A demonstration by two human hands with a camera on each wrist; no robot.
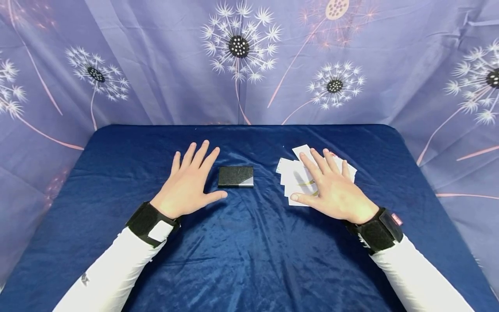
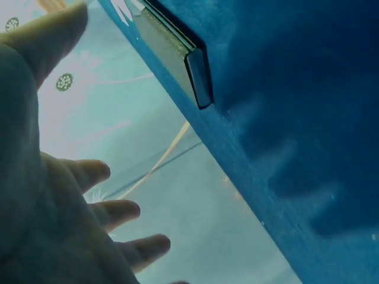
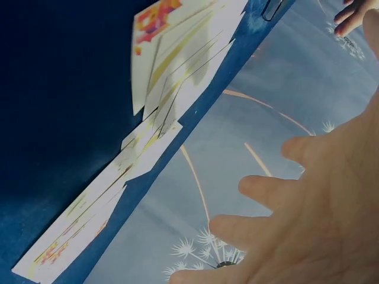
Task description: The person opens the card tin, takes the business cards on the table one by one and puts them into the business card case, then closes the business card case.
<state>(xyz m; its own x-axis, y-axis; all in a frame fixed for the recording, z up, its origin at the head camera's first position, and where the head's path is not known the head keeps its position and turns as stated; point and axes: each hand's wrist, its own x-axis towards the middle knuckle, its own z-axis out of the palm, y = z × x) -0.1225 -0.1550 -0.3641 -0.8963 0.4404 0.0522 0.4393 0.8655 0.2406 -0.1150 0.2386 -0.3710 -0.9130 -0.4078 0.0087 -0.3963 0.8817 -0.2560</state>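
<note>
Fingers spread, my left hand (image 1: 186, 184) hovers over the cloth just left of a small black card case (image 1: 234, 177) with a silvery corner. In the left wrist view the case (image 2: 172, 50) lies beyond the thumb, and the palm holds nothing. My right hand (image 1: 335, 190), also spread, is held above a loose fan of white cards (image 1: 298, 177) and hides part of them in the head view. The right wrist view shows those cards (image 3: 177, 77) overlapping on the cloth, some with yellow stripes and orange-red print, apart from the fingers.
A dark blue velvety cloth (image 1: 249, 251) covers the table, wrinkled toward the front. Behind it and at both sides hangs a lilac curtain (image 1: 163, 56) with dandelion prints. Both wrists wear black straps (image 1: 378, 232) over white sleeves.
</note>
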